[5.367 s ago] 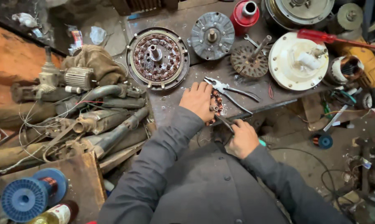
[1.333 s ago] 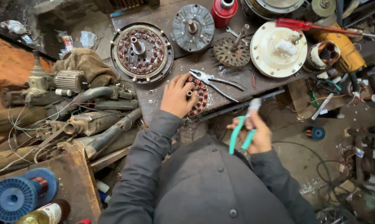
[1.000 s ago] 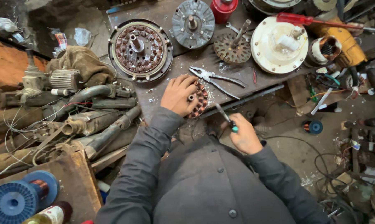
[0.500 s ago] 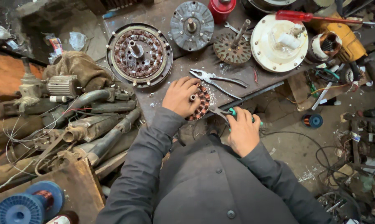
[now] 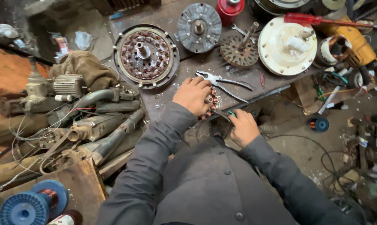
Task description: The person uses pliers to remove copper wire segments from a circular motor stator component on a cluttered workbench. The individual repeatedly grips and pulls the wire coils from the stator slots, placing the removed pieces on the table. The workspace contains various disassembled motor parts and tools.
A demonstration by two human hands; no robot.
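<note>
Where the left of the view was taken up by clutter, two blue plastic spools of copper wire [image 5: 30, 204] were seen low down beside a heap of grimy metal pipes and old motor parts [image 5: 72, 121], apparently set aside out of the working area. On the dark, stained metal counter [image 5: 172, 16], a large round stator ringed with copper coils [image 5: 146, 55] had been laid flat. Near the counter's front edge, the small round copper-wound stator [image 5: 212, 102] was pressed down under the left hand [image 5: 193, 96], whose fingers were spread over it, probably to keep it from turning. Just beside it, the right hand [image 5: 242, 127] was clenched around a green-handled tool [image 5: 230, 113] whose tip was directed at the windings; the kind of tool could not be told. Bare steel pliers [image 5: 224, 81] had been left within reach just beyond. Further right, a grey metal disc [image 5: 199, 27], a toothed rusty rotor [image 5: 239, 50] and a cream round motor cover [image 5: 286, 46] were lined up, with a red-handled screwdriver [image 5: 317, 20] behind. The dirt floor [image 5: 305, 146] at the right was strewn with wires.
</note>
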